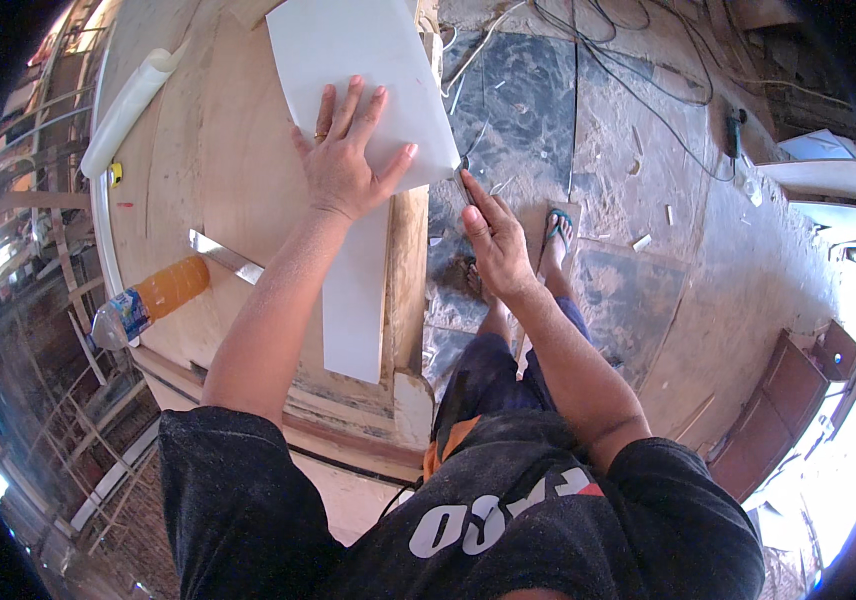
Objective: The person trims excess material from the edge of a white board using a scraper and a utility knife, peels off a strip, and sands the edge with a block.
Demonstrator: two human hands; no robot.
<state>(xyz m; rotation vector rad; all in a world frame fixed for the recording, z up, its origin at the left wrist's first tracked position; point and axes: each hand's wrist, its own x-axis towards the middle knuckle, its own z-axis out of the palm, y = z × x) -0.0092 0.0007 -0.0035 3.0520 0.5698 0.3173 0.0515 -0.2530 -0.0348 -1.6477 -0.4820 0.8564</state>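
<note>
A large white sheet [358, 45] lies on the wooden workbench [238, 130], its right edge reaching past the bench side. My left hand [343, 170] rests flat on the sheet with fingers spread, a ring on one of them. At the sheet's near right corner, my right hand [498, 248] is closed around a slim dark tool [464, 168]; its exact kind is mostly hidden by the fingers. Below the sheet, a narrow white strip [352, 320] runs along the bench's right edge. A flat metal strip [228, 256], like a ruler or square, lies partly behind my left forearm.
A bottle of orange liquid [163, 295] lies near the bench's left edge. Farther up are a white roll [130, 112] and a small yellow tape measure [116, 175]. Cables [613, 60] trail over the dusty floor [638, 300]. A brown cabinet [768, 410] stands at right.
</note>
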